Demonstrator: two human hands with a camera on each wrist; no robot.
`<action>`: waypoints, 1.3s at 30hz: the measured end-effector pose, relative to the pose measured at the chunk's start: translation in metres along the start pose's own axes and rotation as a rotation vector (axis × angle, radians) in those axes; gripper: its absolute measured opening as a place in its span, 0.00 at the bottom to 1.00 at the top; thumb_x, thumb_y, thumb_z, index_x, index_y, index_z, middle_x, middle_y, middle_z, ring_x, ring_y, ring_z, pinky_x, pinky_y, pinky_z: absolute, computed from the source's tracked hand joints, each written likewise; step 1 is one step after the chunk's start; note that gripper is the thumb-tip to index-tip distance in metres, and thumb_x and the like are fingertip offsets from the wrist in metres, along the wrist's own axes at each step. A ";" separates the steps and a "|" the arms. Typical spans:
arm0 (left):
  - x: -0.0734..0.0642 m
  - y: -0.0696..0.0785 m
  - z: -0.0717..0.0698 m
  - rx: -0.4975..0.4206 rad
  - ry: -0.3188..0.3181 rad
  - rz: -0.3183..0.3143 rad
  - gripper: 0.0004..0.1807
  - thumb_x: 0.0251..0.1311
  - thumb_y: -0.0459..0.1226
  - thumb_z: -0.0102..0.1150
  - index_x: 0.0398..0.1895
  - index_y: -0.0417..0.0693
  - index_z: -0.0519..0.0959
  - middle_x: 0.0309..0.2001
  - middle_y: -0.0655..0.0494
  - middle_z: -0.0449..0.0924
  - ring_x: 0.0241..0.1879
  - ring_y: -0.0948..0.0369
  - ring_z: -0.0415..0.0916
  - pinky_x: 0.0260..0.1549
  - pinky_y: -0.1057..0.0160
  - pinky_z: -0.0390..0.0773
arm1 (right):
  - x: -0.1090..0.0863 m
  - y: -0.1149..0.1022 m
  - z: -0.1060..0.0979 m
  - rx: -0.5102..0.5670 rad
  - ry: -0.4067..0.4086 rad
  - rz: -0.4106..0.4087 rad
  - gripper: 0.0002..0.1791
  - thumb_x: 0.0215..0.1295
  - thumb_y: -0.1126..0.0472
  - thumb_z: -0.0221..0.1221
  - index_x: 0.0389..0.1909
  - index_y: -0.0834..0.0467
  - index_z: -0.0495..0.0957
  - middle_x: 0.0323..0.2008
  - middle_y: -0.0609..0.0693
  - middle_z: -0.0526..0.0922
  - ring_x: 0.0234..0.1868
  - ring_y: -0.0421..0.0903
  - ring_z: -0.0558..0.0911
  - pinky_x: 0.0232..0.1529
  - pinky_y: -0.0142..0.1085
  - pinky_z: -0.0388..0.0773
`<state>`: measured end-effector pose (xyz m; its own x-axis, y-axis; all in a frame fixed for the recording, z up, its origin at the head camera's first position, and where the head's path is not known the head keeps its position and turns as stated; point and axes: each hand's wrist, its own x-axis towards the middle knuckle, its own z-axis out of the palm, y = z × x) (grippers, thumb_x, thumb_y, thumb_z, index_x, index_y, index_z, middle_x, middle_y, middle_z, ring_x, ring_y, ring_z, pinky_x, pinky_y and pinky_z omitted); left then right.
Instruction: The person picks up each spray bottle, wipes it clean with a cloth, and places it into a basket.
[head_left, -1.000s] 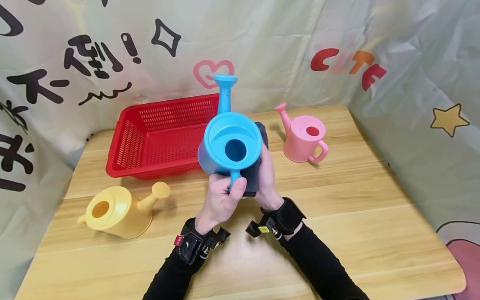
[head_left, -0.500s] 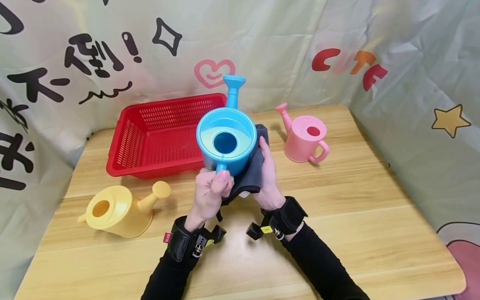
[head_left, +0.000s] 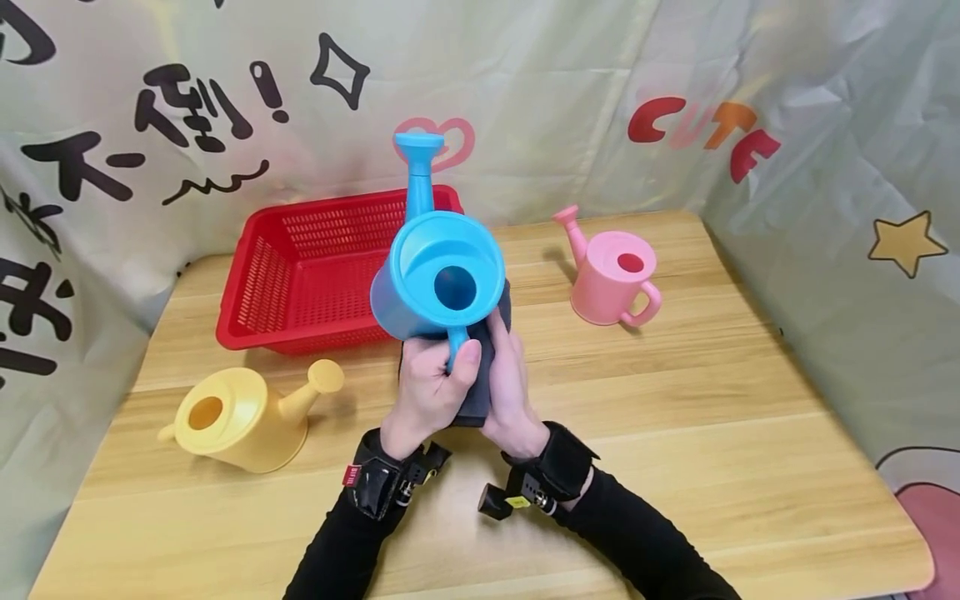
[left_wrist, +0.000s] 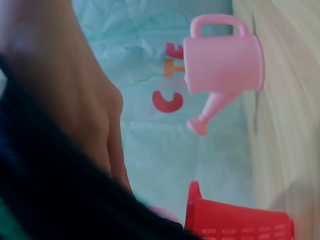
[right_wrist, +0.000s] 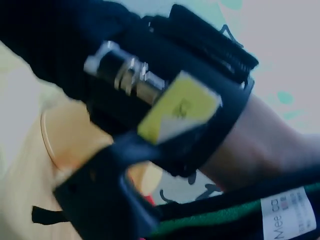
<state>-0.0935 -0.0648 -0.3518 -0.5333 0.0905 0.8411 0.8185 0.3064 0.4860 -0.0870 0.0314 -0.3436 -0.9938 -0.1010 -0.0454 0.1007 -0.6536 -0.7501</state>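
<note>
A light blue toy watering can is held up over the table in the head view, its spout pointing away. My left hand grips its handle, thumb on top. Beneath the can is a dark grey cloth, held by my right hand against the can's underside and right side. One finger of that hand lies straight along the cloth; the others are mostly hidden. In the right wrist view, the cloth has a white label and a strip of green.
A red perforated basket stands at the back left of the wooden table. To the front left is a yellow watering can; a pink watering can stands at the back right. A printed curtain hangs behind.
The blue watering can has swung right at the spout, then left and slightly nearer the body. My right hand and the cloth have moved down and left with it.
</note>
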 end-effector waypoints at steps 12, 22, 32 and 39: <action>0.002 0.013 -0.007 -0.525 -0.163 -0.314 0.37 0.76 0.54 0.45 0.09 0.42 0.61 0.10 0.51 0.58 0.12 0.64 0.56 0.11 0.67 0.52 | 0.021 -0.019 -0.020 -0.039 -0.027 -0.114 0.21 0.82 0.47 0.39 0.65 0.50 0.69 0.60 0.45 0.76 0.60 0.43 0.74 0.71 0.40 0.67; 0.005 0.011 -0.013 -0.603 -0.220 -0.337 0.35 0.77 0.52 0.44 0.11 0.43 0.59 0.10 0.52 0.56 0.12 0.62 0.55 0.11 0.66 0.53 | 0.022 -0.024 -0.022 -0.177 0.032 -0.212 0.20 0.81 0.49 0.44 0.60 0.54 0.74 0.56 0.50 0.80 0.58 0.47 0.76 0.68 0.42 0.71; 0.000 0.009 0.004 -0.008 -0.047 -0.063 0.38 0.77 0.55 0.40 0.06 0.46 0.61 0.07 0.56 0.60 0.09 0.64 0.60 0.11 0.71 0.55 | 0.006 -0.013 -0.004 -0.151 0.051 -0.243 0.21 0.81 0.49 0.44 0.59 0.59 0.75 0.50 0.49 0.82 0.52 0.44 0.79 0.59 0.34 0.76; 0.000 0.004 0.002 0.002 0.020 -0.131 0.38 0.77 0.56 0.42 0.06 0.45 0.63 0.07 0.55 0.60 0.10 0.64 0.61 0.12 0.70 0.57 | -0.001 -0.009 -0.001 -0.122 0.004 -0.182 0.20 0.82 0.50 0.42 0.62 0.57 0.70 0.49 0.48 0.79 0.49 0.42 0.79 0.55 0.31 0.78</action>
<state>-0.0910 -0.0618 -0.3505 -0.6315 0.0302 0.7748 0.7414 0.3160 0.5920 -0.0865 0.0381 -0.3377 -0.9953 0.0138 0.0955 -0.0866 -0.5653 -0.8203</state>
